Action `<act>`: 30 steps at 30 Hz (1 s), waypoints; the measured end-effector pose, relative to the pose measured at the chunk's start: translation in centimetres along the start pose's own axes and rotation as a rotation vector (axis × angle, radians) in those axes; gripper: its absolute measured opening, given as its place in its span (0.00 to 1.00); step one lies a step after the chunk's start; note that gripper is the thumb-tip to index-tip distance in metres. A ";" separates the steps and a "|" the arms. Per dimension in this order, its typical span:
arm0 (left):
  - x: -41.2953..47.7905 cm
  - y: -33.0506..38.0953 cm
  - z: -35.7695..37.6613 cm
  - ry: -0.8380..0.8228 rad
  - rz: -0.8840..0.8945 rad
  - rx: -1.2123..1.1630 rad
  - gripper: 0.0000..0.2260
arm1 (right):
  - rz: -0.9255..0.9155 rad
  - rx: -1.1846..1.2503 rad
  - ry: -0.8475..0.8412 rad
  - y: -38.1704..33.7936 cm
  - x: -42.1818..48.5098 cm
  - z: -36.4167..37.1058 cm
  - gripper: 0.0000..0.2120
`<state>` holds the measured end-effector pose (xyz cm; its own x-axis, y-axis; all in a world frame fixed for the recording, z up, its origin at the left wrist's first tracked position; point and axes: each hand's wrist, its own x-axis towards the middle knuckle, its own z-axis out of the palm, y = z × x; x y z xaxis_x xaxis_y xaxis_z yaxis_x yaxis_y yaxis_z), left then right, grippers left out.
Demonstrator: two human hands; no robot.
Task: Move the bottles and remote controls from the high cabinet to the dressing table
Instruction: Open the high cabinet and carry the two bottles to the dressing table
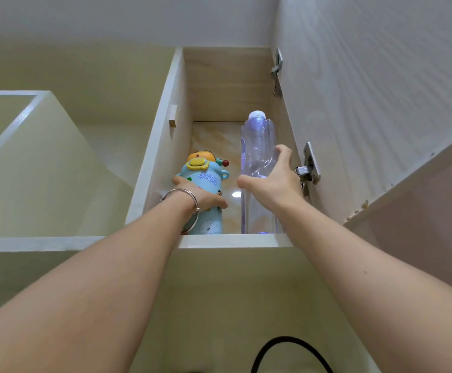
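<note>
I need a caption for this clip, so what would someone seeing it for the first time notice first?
Two bare arms reach up into an open high cabinet. The left hand, bangle on its wrist, grips a blue cartoon bottle at the shelf's left; the right hand curls round a tall clear bottle standing beside it.

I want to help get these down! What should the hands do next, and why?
Probably close the right hand firmly on the clear bottle. Its thumb and fingers reach round it, but I cannot tell that they grip yet. The left hand already grips the blue bottle, and both bottles stand in the cabinet.
</note>
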<state>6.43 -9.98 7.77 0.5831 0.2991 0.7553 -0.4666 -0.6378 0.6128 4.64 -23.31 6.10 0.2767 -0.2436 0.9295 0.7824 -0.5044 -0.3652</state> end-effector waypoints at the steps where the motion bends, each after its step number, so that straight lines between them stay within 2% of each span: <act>1: -0.1 -0.1 -0.1 0.032 0.018 -0.007 0.45 | 0.002 0.001 -0.003 0.0 0.0 0.0 0.41; 8: -2.8 1.0 -2.3 0.320 0.334 -0.149 0.37 | -0.036 0.091 0.059 -0.7 -0.4 0.1 0.39; 12: -5.2 1.8 -6.4 0.362 0.450 -0.285 0.30 | -0.151 0.160 0.116 -2.3 -1.6 0.2 0.39; 15: -7.6 1.7 -10.9 0.387 0.493 -0.253 0.31 | -0.199 0.254 0.122 -4.6 -3.2 0.3 0.39; 19: -11.5 -0.1 -17.3 0.390 0.466 -0.185 0.38 | -0.194 0.460 0.080 -8.6 -5.8 0.8 0.39; 23: -16.0 -3.4 -23.9 0.411 0.379 -0.135 0.39 | -0.162 0.684 -0.033 -12.0 -9.8 2.0 0.37; 26: -20.4 -5.8 -29.3 0.430 0.327 -0.019 0.41 | -0.149 0.811 -0.155 -14.3 -14.2 3.5 0.35; 30: -28.8 -8.8 -36.3 0.507 0.186 0.154 0.43 | -0.029 1.002 -0.361 -17.8 -22.4 5.8 0.34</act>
<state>-30.37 12.76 -11.01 0.0894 0.4516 0.8877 -0.4066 -0.7971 0.4465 -12.29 -4.04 -7.92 0.2711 0.1004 0.9573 0.8480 0.4457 -0.2868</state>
